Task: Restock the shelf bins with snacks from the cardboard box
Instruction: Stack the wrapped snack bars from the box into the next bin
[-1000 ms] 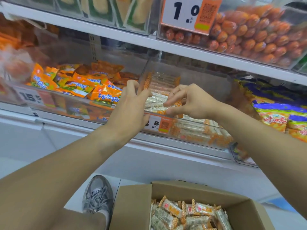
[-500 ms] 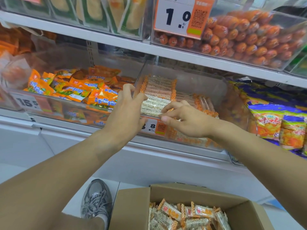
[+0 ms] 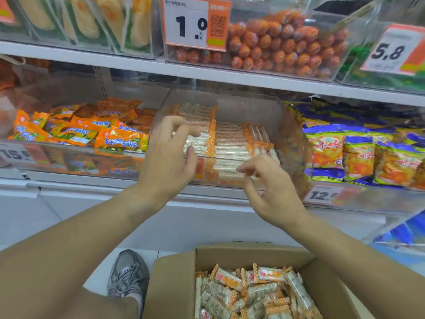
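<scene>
While both hands hover at the front of the clear middle bin (image 3: pixel 296 143), neither grasps anything: the left hand (image 3: pixel 166 157) is raised before the bin's front wall with fingers loosely spread, and the right hand (image 3: pixel 273 187) sits lower, just in front of the bin, fingers relaxed and slightly bent.

Inside that bin, snack bars (image 3: pixel 230 143) in clear wrappers with orange checkered ends lie in neat rows, filling the left and centre; a few stand on edge toward the right, and the right end of the bin holds none.

On the floor below, the open cardboard box (image 3: pixel 174 284) holds a loose heap of the same wrapped bars (image 3: pixel 253 291). A grey sneaker (image 3: pixel 128 275) stands just left of the box.

To the left, a neighbouring bin (image 3: pixel 69 162) contains orange packets (image 3: pixel 96 132) with blue lettering. To the right, yellow and blue snack bags (image 3: pixel 358 155) are stacked.

On the shelf above, a clear bin (image 3: pixel 340 65) is packed with small orange sausages (image 3: pixel 280 44) and carries a price tag (image 3: pixel 195 24) reading 1.0. Beside it on the left are green and yellow packs (image 3: pixel 92 19).
</scene>
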Demonstrator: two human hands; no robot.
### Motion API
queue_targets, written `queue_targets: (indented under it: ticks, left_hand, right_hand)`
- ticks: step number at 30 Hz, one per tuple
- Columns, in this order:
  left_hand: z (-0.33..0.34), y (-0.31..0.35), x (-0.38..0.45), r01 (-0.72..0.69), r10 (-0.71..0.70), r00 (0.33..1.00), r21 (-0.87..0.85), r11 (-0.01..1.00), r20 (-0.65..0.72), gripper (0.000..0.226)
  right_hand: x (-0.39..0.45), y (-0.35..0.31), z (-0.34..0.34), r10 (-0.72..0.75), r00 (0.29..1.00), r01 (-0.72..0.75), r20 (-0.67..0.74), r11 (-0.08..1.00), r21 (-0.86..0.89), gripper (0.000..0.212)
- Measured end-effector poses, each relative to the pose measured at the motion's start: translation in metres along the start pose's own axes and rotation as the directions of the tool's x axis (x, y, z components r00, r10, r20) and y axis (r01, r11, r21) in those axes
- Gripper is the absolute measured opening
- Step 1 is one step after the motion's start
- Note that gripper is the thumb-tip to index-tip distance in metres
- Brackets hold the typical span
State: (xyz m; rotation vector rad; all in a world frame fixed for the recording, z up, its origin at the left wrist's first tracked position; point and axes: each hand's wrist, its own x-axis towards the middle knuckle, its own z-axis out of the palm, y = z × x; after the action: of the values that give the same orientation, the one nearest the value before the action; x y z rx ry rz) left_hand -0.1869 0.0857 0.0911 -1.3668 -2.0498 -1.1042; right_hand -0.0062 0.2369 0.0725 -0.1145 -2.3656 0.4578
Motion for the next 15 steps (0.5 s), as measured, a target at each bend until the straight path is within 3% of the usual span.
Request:
queue_targets:
  ticks: [1, 3, 4, 6, 8, 9, 12, 15]
  left_hand:
    - [0.006, 0.013, -0.001, -0.053, 0.057, 0.998, -0.103, 0.993, 0.034, 0.022]
    - [0.024, 0.036, -0.008, -0.065, 0.120, 0.964, -0.228, 0.971, 0.237, 0.018]
    - [0.037, 0.046, -0.015, -0.056, 0.144, 0.917, -0.238, 0.970, 0.373, 0.017]
    - [0.067, 0.060, -0.036, -0.018, 0.140, 0.749, -0.192, 0.981, 0.647, 0.018]
    - [0.099, 0.071, -0.066, 0.074, 0.061, 0.570, -0.125, 0.989, 0.820, 0.021]
    - [0.114, 0.075, -0.084, 0.126, 0.021, 0.521, -0.102, 0.987, 0.853, 0.021]
    - [0.158, 0.081, -0.149, 0.273, -0.101, 0.448, -0.028, 0.962, 0.888, 0.020]
    - [0.188, 0.073, -0.219, 0.344, -0.213, 0.332, 0.093, 0.934, 0.919, 0.023]
  right_hand:
    - [-0.019, 0.006, -0.005, 0.021, 1.000, -0.021, 0.007, 1.000, -0.007, 0.017]
    - [-0.060, 0.027, -0.009, 0.115, 0.990, -0.114, 0.075, 0.993, -0.017, 0.018]
    - [-0.080, 0.039, -0.009, 0.187, 0.975, -0.186, 0.120, 0.982, -0.026, 0.020]
    - [-0.123, 0.062, -0.006, 0.365, 0.904, -0.359, 0.221, 0.931, -0.069, 0.025]
    - [-0.165, 0.080, -0.002, 0.539, 0.780, -0.526, 0.316, 0.840, -0.134, 0.027]
    - [-0.183, 0.087, 0.001, 0.606, 0.714, -0.593, 0.350, 0.789, -0.158, 0.027]
    - [-0.236, 0.101, 0.012, 0.737, 0.484, -0.740, 0.472, 0.632, -0.229, 0.027]
    - [-0.277, 0.103, 0.026, 0.749, 0.290, -0.751, 0.596, 0.564, -0.343, 0.037]
